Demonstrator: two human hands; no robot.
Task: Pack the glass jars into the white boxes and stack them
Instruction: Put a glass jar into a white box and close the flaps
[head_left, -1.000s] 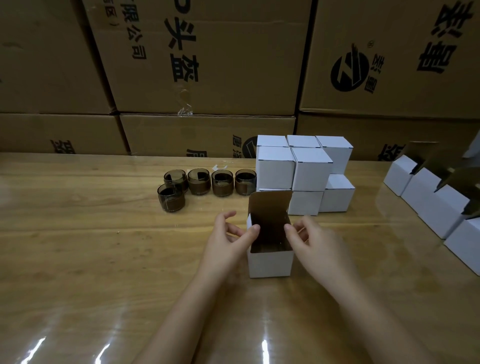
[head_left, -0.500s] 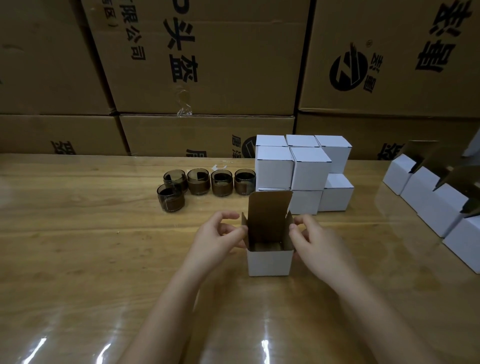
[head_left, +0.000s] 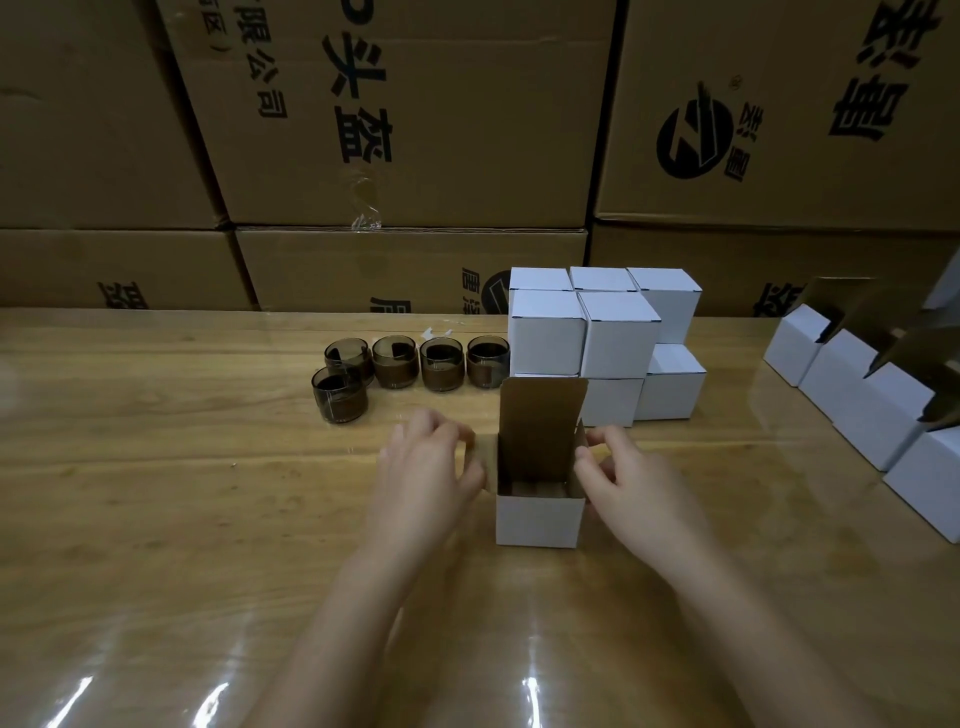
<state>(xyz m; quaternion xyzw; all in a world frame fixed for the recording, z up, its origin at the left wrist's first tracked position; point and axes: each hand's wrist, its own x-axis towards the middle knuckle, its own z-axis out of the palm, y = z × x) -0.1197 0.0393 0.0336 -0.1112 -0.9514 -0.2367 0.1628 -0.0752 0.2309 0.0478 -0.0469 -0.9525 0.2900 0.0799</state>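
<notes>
Open white box sits on the worktop between both hands, lid flap up, jar apparently inside. Left hand fingers pinch the left side flap; right hand fingers curl at the right flap. Thin card – light, creases easily, so fold at the scores. Remaining glass jars beyond the left fingers – fragile, slick; grip around the walls.

Warehouse: stacked shipping cartons, packing table.

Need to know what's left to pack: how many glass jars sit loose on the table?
5: four in a row left of the white stack, one nearer, at the row's left end. None look hidden.
</notes>
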